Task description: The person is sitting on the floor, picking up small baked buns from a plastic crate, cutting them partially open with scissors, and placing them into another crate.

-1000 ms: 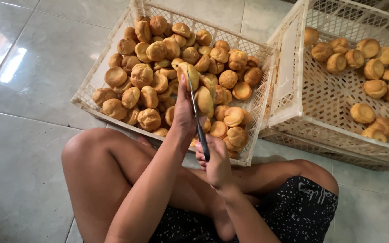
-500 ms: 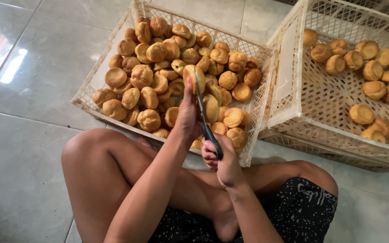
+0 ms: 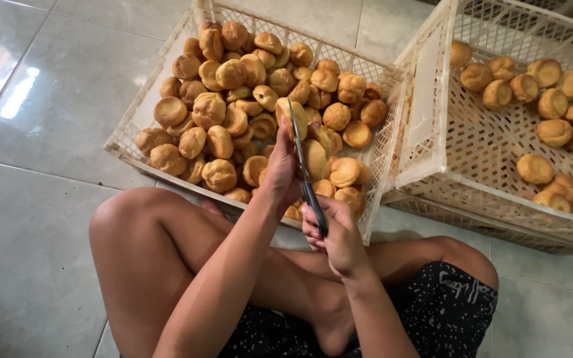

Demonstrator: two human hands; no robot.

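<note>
My left hand [image 3: 280,174] holds a golden puff pastry [image 3: 291,114] upright over the near edge of a white lattice crate [image 3: 142,110]. My right hand [image 3: 334,233] grips the dark handle of a knife [image 3: 305,174]. Its blade points away from me and lies into the side of the held pastry. The crate under my hands is heaped with several more round baked puffs [image 3: 230,73]. I sit cross-legged on the floor, with my left knee [image 3: 127,225] just in front of the crate.
A second white lattice crate [image 3: 432,99] stands to the right, tilted, with several puffs [image 3: 540,74] loose inside. Grey glossy floor tiles [image 3: 41,119] lie to the left. My right thigh in dark speckled shorts [image 3: 445,298] is at the lower right.
The knife blade has slid further forward into the pastry, and my right hand has moved down toward my lap. The left hand keeps the pastry in the same spot.
</note>
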